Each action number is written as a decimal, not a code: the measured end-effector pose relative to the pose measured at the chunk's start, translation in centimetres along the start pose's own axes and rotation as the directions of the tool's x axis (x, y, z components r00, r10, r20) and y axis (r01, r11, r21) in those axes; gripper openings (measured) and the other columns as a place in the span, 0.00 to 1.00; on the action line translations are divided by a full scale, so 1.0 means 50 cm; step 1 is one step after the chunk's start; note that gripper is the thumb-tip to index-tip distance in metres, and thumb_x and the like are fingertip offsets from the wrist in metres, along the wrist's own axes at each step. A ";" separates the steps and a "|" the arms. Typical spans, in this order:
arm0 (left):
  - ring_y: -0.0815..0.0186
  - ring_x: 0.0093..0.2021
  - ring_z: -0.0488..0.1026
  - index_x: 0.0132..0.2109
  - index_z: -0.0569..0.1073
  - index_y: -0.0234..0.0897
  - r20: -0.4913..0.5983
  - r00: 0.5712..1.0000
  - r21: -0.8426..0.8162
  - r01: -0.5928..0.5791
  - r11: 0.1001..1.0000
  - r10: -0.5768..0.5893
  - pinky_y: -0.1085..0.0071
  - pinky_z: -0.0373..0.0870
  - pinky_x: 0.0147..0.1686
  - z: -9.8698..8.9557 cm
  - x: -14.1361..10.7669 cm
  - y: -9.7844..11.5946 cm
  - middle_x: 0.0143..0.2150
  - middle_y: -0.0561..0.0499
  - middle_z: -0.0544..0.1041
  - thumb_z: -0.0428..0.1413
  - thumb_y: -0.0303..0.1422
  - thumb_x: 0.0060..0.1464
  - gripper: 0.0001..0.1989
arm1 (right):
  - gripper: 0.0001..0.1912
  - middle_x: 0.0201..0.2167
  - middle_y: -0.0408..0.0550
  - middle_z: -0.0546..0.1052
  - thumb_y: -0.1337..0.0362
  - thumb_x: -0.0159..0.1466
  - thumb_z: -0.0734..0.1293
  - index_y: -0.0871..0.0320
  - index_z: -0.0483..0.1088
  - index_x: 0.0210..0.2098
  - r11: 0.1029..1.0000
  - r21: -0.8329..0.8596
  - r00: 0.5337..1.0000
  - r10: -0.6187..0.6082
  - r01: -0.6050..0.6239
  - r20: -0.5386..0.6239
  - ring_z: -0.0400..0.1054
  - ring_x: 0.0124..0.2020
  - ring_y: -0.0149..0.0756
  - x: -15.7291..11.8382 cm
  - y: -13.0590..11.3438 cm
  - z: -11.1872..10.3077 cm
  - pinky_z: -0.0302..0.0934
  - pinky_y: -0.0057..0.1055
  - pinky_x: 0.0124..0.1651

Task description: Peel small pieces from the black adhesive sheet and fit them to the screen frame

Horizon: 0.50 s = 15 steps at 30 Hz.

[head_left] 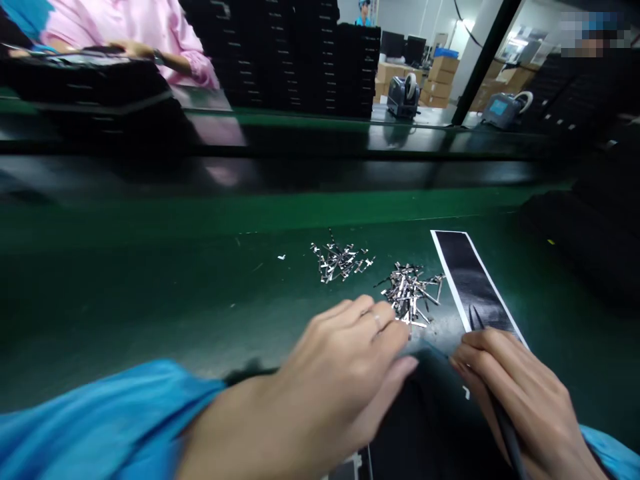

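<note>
My right hand (520, 393) is closed around black tweezers (507, 433), whose tips point away over a dark strip sheet with white edges (473, 273). To its left, my left hand (345, 367) has its fingers curled and its thumb stretched beneath them. Anything in its grasp is hidden from me. Just beyond those fingers lies a pile of small black and silver strips (410, 290). A second pile of similar pieces (340, 260) sits farther left. Under both hands is a dark flat panel (430, 433), partly covered; a small white scrap (467, 393) shows beside my right hand.
Beyond the green work surface (150, 287) runs a dark ledge. Tall stacks of black trays (300, 60) stand behind it, with tape dispensers (403, 97) to the right. A person in a pink sleeve (195, 50) is across, near more black trays (100, 93).
</note>
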<state>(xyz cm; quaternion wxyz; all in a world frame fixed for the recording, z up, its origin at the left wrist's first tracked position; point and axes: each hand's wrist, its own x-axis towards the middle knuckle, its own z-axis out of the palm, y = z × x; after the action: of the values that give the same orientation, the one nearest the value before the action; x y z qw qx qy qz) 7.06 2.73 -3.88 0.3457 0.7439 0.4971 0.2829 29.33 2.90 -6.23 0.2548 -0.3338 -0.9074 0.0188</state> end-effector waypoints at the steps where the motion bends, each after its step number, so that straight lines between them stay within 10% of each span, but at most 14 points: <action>1: 0.57 0.35 0.69 0.30 0.76 0.36 0.017 0.998 -0.131 0.063 0.989 -0.061 0.62 0.62 0.41 0.020 0.018 0.012 0.31 0.46 0.75 0.53 0.36 0.49 0.09 | 0.10 0.31 0.50 0.69 0.75 0.61 0.54 0.58 0.63 0.37 0.999 -0.035 1.000 -0.003 0.002 -0.013 0.66 0.32 0.35 -0.005 -0.003 -0.005 0.60 0.31 0.32; 5: 0.64 0.28 0.68 0.26 0.73 0.32 0.310 0.921 -0.589 0.381 0.713 -0.235 0.70 0.64 0.31 0.081 0.050 0.022 0.24 0.49 0.72 0.53 0.37 0.47 0.12 | 0.12 0.34 0.56 0.71 0.73 0.62 0.54 0.64 0.64 0.43 0.933 -0.356 0.994 -0.075 0.044 -0.075 0.66 0.36 0.40 -0.025 -0.022 -0.006 0.61 0.40 0.43; 15: 0.66 0.32 0.70 0.28 0.76 0.32 0.313 0.929 -0.772 0.370 0.517 -0.197 0.73 0.67 0.36 0.098 0.034 0.035 0.28 0.49 0.75 0.54 0.36 0.47 0.11 | 0.10 0.26 0.45 0.75 0.74 0.60 0.61 0.57 0.72 0.30 0.758 -0.642 0.967 -0.232 0.114 -0.102 0.64 0.23 0.31 -0.021 -0.051 0.005 0.63 0.35 0.37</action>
<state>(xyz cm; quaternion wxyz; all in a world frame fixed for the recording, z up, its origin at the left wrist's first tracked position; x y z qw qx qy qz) 12.34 2.69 -5.32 0.7366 0.4287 0.3889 0.3498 28.37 0.31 -6.40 0.2075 -0.3147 -0.8618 -0.3394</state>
